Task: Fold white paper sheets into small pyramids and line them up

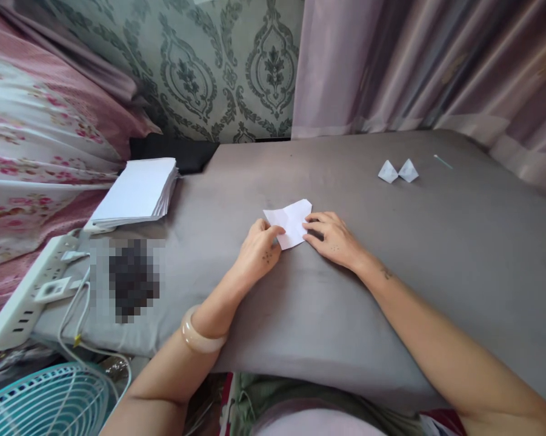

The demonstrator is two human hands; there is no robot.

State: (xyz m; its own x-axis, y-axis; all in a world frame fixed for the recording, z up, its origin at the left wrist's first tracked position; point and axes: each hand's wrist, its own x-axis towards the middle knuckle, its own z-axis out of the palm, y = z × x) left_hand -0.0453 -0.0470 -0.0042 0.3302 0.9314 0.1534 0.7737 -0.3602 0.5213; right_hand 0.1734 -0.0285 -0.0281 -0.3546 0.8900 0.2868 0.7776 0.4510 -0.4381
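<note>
The left hand [260, 249] is lying palm-down at the near left edge of a white, creased, angular sheet of paper [292, 221], its grip pinching that edge with the thumb on top. The right hand [334, 239] is resting opposite, its fingertips touching the right edge and its grip showing a gap between thumb and fingers; whether it is pinching cannot be told. The sheet is sitting mid-way across the grey cloth-covered tabletop [354, 339], its far edge dipping between two corners.
</note>
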